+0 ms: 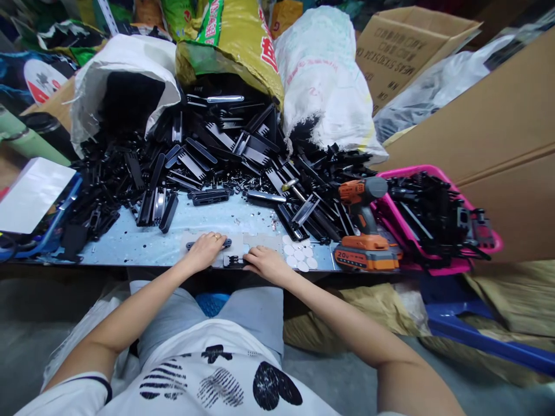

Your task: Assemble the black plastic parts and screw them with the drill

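Sacks (323,75) crowd the back of a pale blue bench (125,234), spilling black parts (221,144) across it, behind and to the left of our landmark, the orange cordless drill (366,224). Pink basket (395,225) just to the drill's right, loaded with more dark parts; white discs (299,252) to its left. Further left of the drill, here's the action: the left hand (207,249) lies over a black bar (227,243), fingers bent and close together, both ends peeking out; whether it grips or merely presses, I can't tell. The bar's long axis runs sideways, roughly along the bench edge. Nearer the drill, the right hand (266,263) has fingers half curled, fingertips at a pronged black piece (234,260); a firm hold can't be made out. And the key relation: that piece sits leftward from the right hand, the closer one, prongs pointing away from the drill, just bodyward of the bar's drill-side end.
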Motion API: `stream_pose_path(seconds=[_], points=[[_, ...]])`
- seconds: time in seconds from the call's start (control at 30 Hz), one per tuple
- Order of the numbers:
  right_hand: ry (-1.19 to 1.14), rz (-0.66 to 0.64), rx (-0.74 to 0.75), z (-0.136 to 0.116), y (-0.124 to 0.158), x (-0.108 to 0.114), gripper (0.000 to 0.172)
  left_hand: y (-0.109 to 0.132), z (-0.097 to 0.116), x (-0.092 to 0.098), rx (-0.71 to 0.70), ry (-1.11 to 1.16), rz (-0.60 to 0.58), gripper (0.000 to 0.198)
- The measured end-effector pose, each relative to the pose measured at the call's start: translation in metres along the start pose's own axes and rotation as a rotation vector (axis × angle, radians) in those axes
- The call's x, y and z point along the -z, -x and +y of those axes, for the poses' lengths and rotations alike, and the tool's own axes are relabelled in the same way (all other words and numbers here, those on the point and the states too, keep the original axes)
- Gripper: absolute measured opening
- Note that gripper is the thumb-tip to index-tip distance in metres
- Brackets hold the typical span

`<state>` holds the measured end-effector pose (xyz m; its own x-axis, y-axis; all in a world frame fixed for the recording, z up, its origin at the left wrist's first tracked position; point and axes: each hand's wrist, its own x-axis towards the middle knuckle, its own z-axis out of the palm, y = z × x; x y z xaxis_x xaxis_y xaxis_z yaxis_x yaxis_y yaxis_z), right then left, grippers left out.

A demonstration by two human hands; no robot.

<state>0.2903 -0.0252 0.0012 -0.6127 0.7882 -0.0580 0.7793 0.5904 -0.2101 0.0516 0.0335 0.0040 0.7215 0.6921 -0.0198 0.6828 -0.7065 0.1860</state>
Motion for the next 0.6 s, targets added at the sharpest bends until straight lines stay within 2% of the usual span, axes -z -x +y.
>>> stream_pose_path(seconds=[0.1, 0.17, 0.27, 0.33, 0.43, 0.6], points=[[-0.023, -0.035, -0.17, -0.003, 0.001, 0.008, 0.039, 0.001, -0.002, -0.001, 0.013, 0.022, 0.004, 0.03], [-0.059, -0.093, -0.208, -0.001, -0.001, 0.014, 0.042, 0.0, -0.003, -0.001, 0.025, 0.059, 0.0, 0.031], [-0.053, -0.159, -0.105, 0.001, -0.008, 0.02, 0.042, -0.001, -0.003, 0.001, 0.036, 0.119, -0.01, 0.034], [-0.002, -0.146, -0.051, 0.0, -0.014, 0.02, 0.038, -0.002, -0.002, 0.004, 0.049, 0.138, -0.019, 0.037], [0.074, -0.1, -0.049, -0.004, -0.02, 0.018, 0.037, -0.005, 0.002, 0.01, 0.068, 0.147, -0.037, 0.043], [0.158, -0.042, -0.094, -0.014, -0.019, 0.026, 0.037, -0.005, 0.004, 0.017, 0.052, 0.16, -0.021, 0.066]])
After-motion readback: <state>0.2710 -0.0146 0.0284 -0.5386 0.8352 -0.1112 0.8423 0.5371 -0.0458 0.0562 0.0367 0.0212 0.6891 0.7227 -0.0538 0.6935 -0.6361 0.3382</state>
